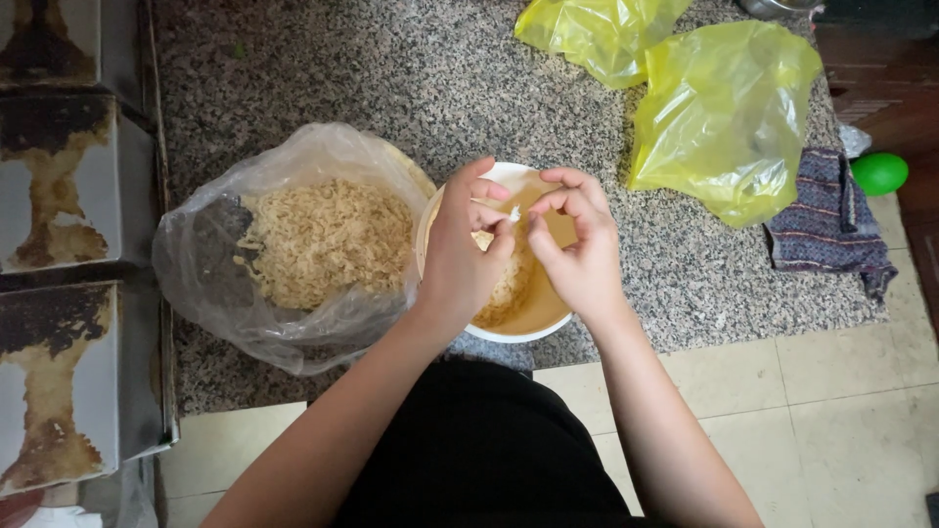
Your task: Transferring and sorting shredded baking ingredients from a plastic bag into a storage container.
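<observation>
**Two hands, one tiny white scrap, over a bowl**

So both hands meet right above a round white bowl (501, 330) sitting on the speckled granite counter (391, 78). The left hand (462, 256) and right hand (582, 256) pinch a small white piece (514, 213) between their fingertips — thumbs and forefingers closed narrow on it, the other fingers loosely curled. The piece is too small to tell what it is or which way its long axis runs. It hangs over the middle of the bowl, well above the contents.

Inside the bowl there's pale brownish liquid and a lump of noodles, mostly hidden under the hands.

Just beside the bowl, touching its left edge, is one clear plastic bag (196, 264) — crinkly, thin, wide open at the top — holding a big pile of dry, curly, broken noodles (323, 240), light tan and wiry-looking.

Further back on the counter: two yellow plastic bags (724, 117), glossy and crumpled, lying next to each other. One folded dark striped cloth (827, 220) sits at the counter's right edge, and one round green ball-like thing (878, 173) is just past it.

Floor below is pale tile (841, 411).
</observation>
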